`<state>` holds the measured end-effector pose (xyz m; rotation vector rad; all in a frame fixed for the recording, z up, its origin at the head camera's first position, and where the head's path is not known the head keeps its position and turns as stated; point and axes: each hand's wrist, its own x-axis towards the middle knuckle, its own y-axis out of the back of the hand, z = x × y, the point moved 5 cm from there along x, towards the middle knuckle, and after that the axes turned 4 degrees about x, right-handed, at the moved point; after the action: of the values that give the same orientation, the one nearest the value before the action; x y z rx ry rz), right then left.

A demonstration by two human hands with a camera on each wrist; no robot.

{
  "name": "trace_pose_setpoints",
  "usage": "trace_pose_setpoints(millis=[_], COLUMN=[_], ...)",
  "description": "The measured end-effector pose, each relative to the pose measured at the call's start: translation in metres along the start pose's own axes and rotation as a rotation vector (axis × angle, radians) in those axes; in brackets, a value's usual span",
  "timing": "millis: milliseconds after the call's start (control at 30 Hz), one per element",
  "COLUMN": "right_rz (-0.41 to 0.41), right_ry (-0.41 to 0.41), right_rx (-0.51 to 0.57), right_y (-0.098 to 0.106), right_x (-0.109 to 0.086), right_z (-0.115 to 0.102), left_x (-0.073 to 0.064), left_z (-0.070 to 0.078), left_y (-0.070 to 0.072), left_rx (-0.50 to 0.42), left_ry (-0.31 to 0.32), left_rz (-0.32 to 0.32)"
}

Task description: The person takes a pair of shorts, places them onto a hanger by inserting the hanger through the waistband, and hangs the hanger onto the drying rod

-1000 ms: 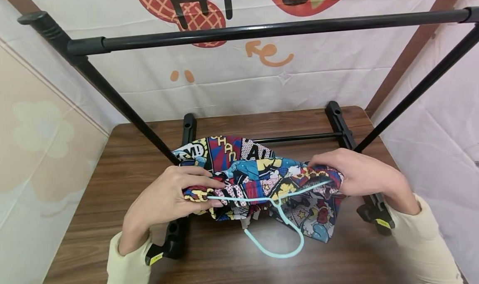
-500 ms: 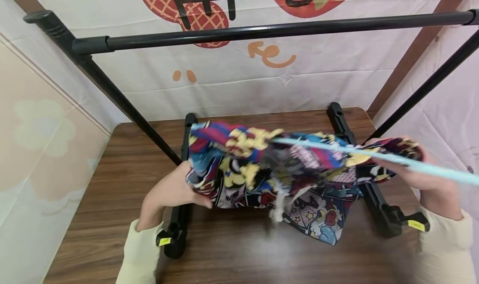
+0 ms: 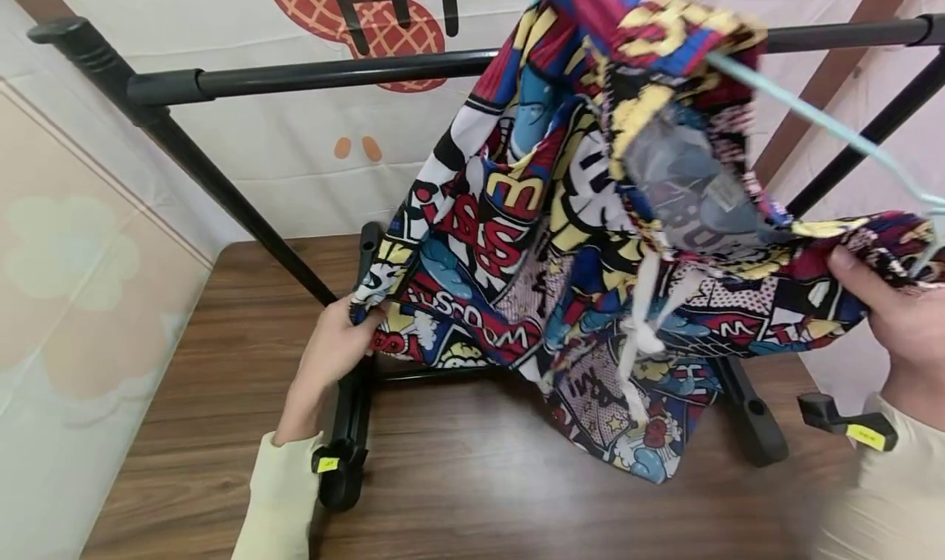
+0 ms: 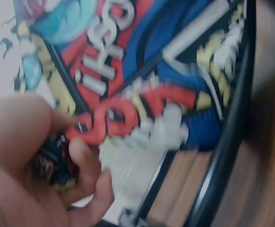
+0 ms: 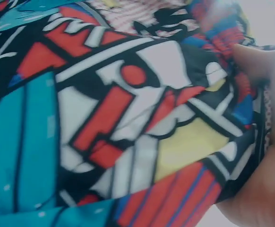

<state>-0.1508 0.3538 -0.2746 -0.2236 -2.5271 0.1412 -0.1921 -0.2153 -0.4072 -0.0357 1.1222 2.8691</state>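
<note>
A pair of comic-print shorts [image 3: 502, 240] with an elastic waistband and a white drawstring [image 3: 642, 330] is spread between my hands. Its waist opening faces me, showing the inside of the cloth. A light blue hanger [image 3: 819, 117] runs along the waistband, its hook outside the view. My left hand [image 3: 335, 343] pinches the lower left corner of a leg; in the left wrist view, its curled fingers [image 4: 88, 165] hold bunched cloth. At the right end of the waistband, my right hand [image 3: 911, 322] grips the fabric beside the hanger's end, thumb on top.
A black garment rack stands around the shorts, its top bar [image 3: 332, 76] passing behind them. Its feet [image 3: 343, 462] rest on a brown wooden table [image 3: 472, 494]. A printed cloth backdrop [image 3: 258, 158] hangs behind, with side panels left and right.
The shorts and hanger have been raised from low over the table up to the top bar and opened out. My left hand now holds a leg corner; my right hand has moved right.
</note>
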Motion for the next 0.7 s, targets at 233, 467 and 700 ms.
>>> trace_pose_setpoints(millis=[233, 467, 700], right_rz=[-0.367, -0.765, -0.785], right_ry=[-0.229, -0.237, -0.527], right_rx=[-0.485, -0.796, -0.787], right_y=[-0.013, -0.059, -0.088], right_x=[-0.009, -0.035, -0.061], right_z=[0.022, 0.043, 0.068], left_x=[-0.012, -0.029, -0.032], left_z=[-0.002, 0.009, 0.009], left_y=[0.002, 0.024, 0.044], left_rx=[0.120, 0.271, 0.166], left_ry=[0.108, 0.144, 0.222], left_rz=[-0.029, 0.180, 0.353])
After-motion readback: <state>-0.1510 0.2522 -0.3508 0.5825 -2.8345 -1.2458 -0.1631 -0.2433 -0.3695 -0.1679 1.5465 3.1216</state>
